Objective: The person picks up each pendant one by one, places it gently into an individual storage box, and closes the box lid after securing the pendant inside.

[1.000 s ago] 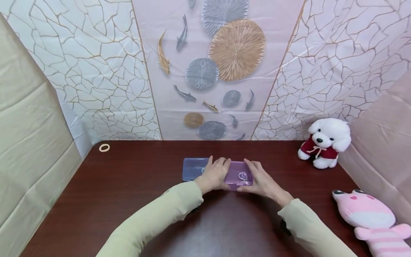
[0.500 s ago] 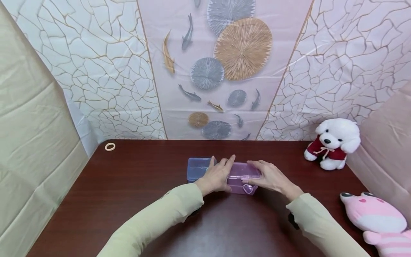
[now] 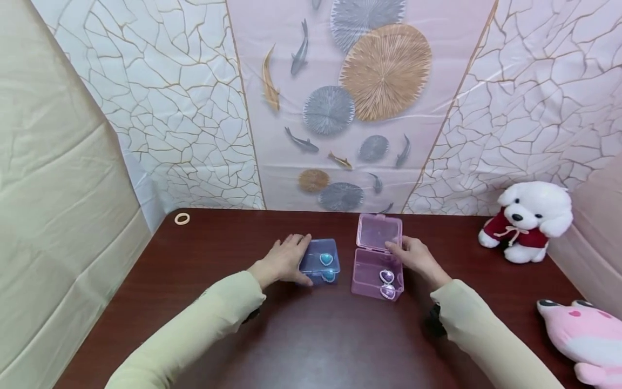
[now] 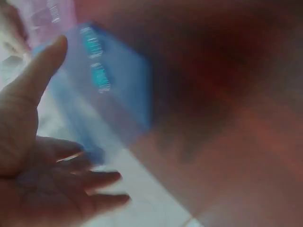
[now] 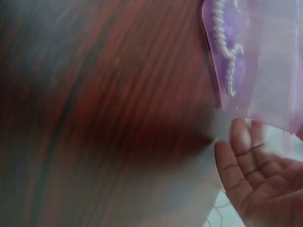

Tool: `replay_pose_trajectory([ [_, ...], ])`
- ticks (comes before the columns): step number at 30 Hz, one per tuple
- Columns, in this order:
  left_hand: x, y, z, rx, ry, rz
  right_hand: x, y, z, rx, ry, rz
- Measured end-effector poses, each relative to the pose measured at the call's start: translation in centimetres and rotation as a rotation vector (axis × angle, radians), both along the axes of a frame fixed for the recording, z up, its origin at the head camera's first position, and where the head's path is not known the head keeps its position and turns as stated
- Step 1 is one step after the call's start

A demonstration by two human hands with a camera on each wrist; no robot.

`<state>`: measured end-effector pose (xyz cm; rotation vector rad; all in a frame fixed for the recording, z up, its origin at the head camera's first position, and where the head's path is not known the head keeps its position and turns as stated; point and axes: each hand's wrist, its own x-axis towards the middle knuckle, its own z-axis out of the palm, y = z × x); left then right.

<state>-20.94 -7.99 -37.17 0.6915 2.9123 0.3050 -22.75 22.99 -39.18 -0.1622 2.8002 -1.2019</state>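
Note:
A translucent pink plastic box (image 3: 366, 267) sits at mid-table, its lid (image 3: 379, 232) raised and leaning back. Two purple hearts (image 3: 387, 283) with white beaded edges show at its front right. My right hand (image 3: 417, 260) is beside its right side, thumb overlapping the hinge area; the fingers are relaxed in the right wrist view. To the left stands a closed blue box (image 3: 312, 263) with teal hearts (image 3: 326, 259) at its right. My left hand (image 3: 284, 260) lies along that box's left side. Its fingers are spread and fairly straight in the left wrist view, which is blurred.
A white plush dog (image 3: 544, 210) in a red top sits at the back right. A pink plush toy (image 3: 583, 329) lies near the right edge. One pale ring (image 3: 182, 219) rests at the far left corner of the dark wooden table (image 3: 204, 243).
The pink box's lid has swung up and back. My left hand has moved left from between the boxes to the blue box's left side. The view has shifted left.

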Motion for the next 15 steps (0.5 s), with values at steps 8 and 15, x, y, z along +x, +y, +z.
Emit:
replay_pose_trajectory([
  [8,1.7,-0.9,-0.8,0.141,-0.036,-0.135,0.6,-0.1,-0.3,-0.02,-0.042,0.117],
  [15,3.6,-1.6,-0.8,0.147,-0.026,-0.19,3.4,-3.4,1.2,0.182,0.476,0.197],
])
